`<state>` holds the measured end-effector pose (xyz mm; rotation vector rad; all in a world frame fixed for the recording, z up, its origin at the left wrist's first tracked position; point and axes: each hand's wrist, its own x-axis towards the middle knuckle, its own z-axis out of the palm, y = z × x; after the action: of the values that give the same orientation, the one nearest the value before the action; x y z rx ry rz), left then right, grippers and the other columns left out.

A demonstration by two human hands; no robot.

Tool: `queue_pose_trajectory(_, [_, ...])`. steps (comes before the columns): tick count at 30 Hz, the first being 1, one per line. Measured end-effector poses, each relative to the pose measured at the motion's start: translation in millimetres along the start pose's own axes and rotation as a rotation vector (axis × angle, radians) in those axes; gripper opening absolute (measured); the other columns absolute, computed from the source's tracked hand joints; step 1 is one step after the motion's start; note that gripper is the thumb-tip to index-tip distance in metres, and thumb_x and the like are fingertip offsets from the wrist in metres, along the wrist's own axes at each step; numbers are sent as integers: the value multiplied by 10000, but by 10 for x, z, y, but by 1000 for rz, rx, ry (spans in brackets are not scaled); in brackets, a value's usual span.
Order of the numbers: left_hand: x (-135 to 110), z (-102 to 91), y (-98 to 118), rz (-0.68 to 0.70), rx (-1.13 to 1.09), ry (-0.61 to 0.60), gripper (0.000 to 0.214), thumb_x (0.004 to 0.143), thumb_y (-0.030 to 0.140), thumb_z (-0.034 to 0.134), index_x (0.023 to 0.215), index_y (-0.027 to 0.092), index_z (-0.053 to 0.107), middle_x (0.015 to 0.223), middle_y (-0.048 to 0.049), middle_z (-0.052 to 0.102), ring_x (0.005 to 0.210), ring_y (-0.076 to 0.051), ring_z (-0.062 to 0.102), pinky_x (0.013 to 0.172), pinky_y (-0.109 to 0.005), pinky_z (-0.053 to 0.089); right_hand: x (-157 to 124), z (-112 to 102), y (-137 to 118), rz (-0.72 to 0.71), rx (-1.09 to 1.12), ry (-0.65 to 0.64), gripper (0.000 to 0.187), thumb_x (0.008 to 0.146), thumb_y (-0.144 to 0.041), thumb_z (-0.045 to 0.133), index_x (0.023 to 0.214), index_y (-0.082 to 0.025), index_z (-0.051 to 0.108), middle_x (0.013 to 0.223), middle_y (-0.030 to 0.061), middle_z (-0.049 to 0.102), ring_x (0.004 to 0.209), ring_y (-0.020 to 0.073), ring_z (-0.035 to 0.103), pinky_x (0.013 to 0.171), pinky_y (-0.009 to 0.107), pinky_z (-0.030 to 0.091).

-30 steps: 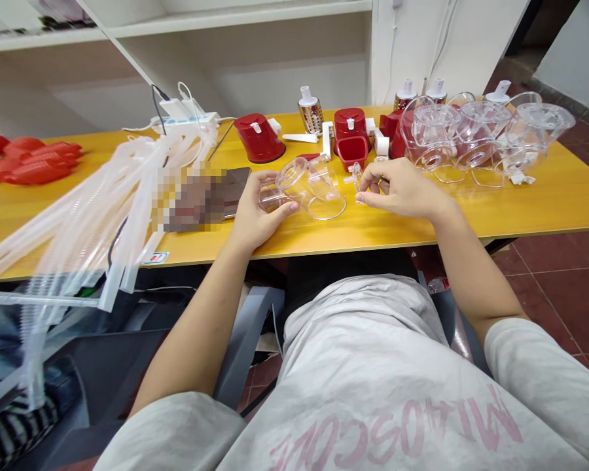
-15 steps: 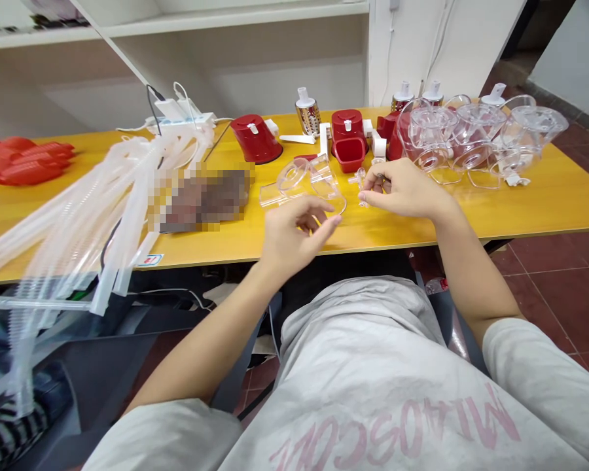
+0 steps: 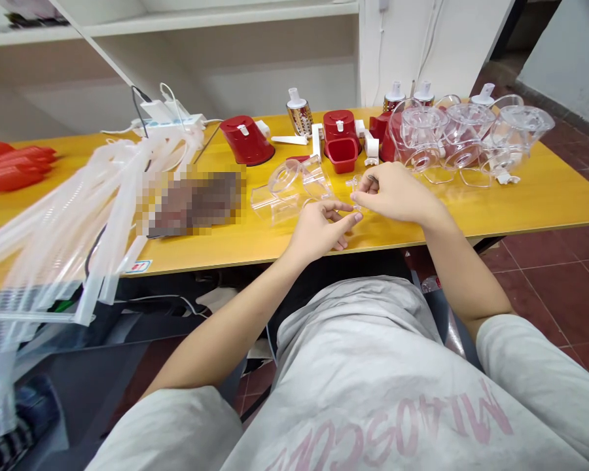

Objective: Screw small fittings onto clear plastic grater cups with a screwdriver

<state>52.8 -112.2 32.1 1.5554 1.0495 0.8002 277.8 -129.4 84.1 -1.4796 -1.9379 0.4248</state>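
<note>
My right hand (image 3: pixel 391 193) is closed, thumb and forefinger pinching a small clear plastic fitting (image 3: pixel 351 184) just above the tabletop. Coming in from the left, my left hand (image 3: pixel 320 229) has its thumb and forefinger tips drawn close around the fitting's lower end; the other fingers are loosely curled. A clear plastic body with tubular parts (image 3: pixel 287 186) lies on the table just beyond my left hand. Behind the fitting stands a red base with a square red cup (image 3: pixel 342 156) in front of it. The fingers partly hide the fitting.
Several clear plastic housings (image 3: pixel 471 134) stand at the right. Another red base (image 3: pixel 247 140), a metal grater drum (image 3: pixel 299 114) and white parts (image 3: pixel 372 147) line the back. Plastic sleeves (image 3: pixel 103 190) spill over the front edge at left, near a power strip (image 3: pixel 174 124) and red bags (image 3: pixel 14 167).
My left hand has moved right, its fingertips closing in on the fitting below my right hand. The right hand keeps its pinch. The whole view has shifted slightly.
</note>
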Motion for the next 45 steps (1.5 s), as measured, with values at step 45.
queue_pose_trajectory(45, [5,35,47,35,-135,122,342,888,364,1035,902,219,725,727,0,808,486,-174,785,442,-204,618,13,-98,263,-94,-18,42,345,1000,-211,959,1331,-223,863,1155,85,906,1015,325,830,978,459,610])
